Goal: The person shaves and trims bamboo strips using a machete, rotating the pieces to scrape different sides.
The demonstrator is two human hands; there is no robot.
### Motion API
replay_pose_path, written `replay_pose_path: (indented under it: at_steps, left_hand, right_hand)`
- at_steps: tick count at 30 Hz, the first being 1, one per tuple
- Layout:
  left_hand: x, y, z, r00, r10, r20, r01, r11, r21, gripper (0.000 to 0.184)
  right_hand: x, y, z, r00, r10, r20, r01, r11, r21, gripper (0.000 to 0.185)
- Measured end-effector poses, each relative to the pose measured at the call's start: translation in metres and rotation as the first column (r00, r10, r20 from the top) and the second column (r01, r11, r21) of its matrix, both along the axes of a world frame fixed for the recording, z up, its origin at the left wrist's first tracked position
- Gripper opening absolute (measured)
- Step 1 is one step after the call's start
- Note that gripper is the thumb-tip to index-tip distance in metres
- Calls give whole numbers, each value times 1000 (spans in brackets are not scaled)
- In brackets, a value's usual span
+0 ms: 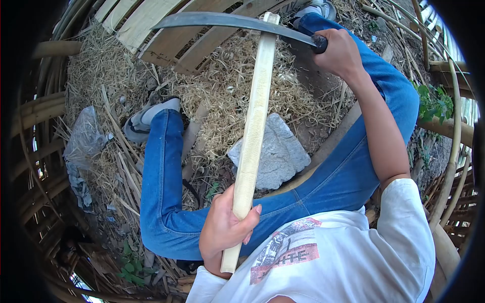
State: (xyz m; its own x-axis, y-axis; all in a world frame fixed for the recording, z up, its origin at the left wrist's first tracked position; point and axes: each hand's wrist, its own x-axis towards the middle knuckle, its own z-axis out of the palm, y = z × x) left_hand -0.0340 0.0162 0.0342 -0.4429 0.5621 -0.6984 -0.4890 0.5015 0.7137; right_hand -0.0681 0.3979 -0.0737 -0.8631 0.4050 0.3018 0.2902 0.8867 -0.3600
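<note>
My left hand (230,222) is wrapped round the lower part of a long pale bamboo strip (256,111), which slants up and away from me. My right hand (338,53) grips the dark handle of a long curved blade (217,20). The blade reaches leftward and crosses the strip near its far end; whether its edge bites into the strip cannot be made out. Under the middle of the strip, on the ground, lies a rough grey stone (278,151).
My legs in blue jeans (166,166) spread around the stone. Shavings (212,101) cover the ground. Wooden slats (166,35) lie at the top, a clear plastic bag (86,134) at the left. Bamboo poles (454,131) stand on both sides.
</note>
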Motion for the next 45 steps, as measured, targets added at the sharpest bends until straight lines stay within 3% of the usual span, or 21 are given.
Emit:
replay_pose_path:
  at_steps: [2, 5, 8, 12, 18, 21, 24, 27, 29, 34, 37, 40, 43, 45]
  left_hand:
    - [0, -1, 1, 999, -33, 7, 33, 999, -4, 26]
    - [3, 2, 5, 1000, 15, 10, -15, 1000, 3, 25]
    - [0, -2, 4, 1000, 19, 16, -18, 1000, -19, 28]
    - [-7, -4, 10, 998, -46, -30, 44, 997, -59, 28]
    - [-6, -6, 4, 997, -78, -27, 78, 997, -4, 22]
    - [-6, -19, 9, 982, -168, -92, 169, 986, 5, 29]
    - [6, -36, 13, 983, -166, -75, 164, 986, -30, 31]
    - [16, -51, 16, 963, -257, -75, 246, 960, -132, 32]
    - [25, -47, 23, 941, -323, -98, 322, 946, -29, 14]
    - [31, -46, 8, 988, -136, -70, 136, 991, -8, 15]
    - [27, -60, 2, 992, -112, -54, 114, 993, 28, 19]
    - [26, -54, -5, 998, -1, -55, 1, 1000, -8, 12]
    - [28, -38, -7, 988, 124, -87, -130, 989, -65, 13]
    - [25, -25, -2, 980, 154, -129, -164, 984, -73, 15]
  right_hand:
    - [5, 6, 7, 998, -41, 43, 42, 999, -23, 29]
    - [4, -6, 20, 992, 67, 110, -47, 983, -175, 31]
    - [7, -26, 21, 978, 166, 127, -162, 986, -45, 31]
    - [-4, -7, 1, 995, -4, 95, 11, 998, -70, 28]
    - [10, -9, 12, 985, 172, 25, -171, 985, -35, 28]
    - [11, -5, 22, 981, 194, -24, -195, 980, -27, 27]
    - [18, 1, 27, 990, 138, 43, -137, 990, -10, 27]
    - [22, 5, 17, 1000, 31, -2, -31, 999, 31, 29]
    - [23, 13, 17, 1000, -25, -8, 26, 999, 37, 30]
    - [20, 0, 21, 997, 10, -70, -16, 997, -76, 25]
    - [21, 4, 32, 996, -30, -85, 13, 981, -194, 20]
    - [22, 5, 23, 950, 21, -313, -48, 996, -76, 17]
    - [27, -10, 28, 994, 72, -85, -93, 956, -277, 17]
    - [26, -33, 28, 989, 115, -96, -141, 930, -339, 15]
